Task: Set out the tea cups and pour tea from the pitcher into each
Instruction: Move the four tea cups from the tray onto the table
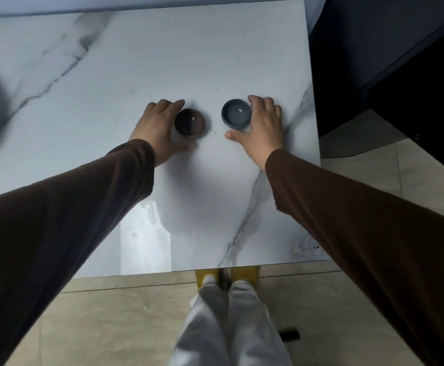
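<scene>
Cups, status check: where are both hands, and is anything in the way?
Left hand wrapped around brown cup, right hand around grey cup. Both cups upright on marble table, apart. Pitcher not in view. Nothing between the cups.

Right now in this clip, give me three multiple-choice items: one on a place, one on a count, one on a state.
1. Where does the brown cup stand relative to the grey-blue cup?
A. To its left
B. To its right
C. Stacked inside it

2. How many cups are on the marble table?
A. One
B. Two
C. Four

3. What is the right hand doing?
A. Lifting a pitcher
B. Resting flat, away from the cups
C. Cupped around the grey-blue cup

Answers: A, the brown cup sits by the left hand; B, only two show; C, thumb and fingers wrap its side.
</scene>
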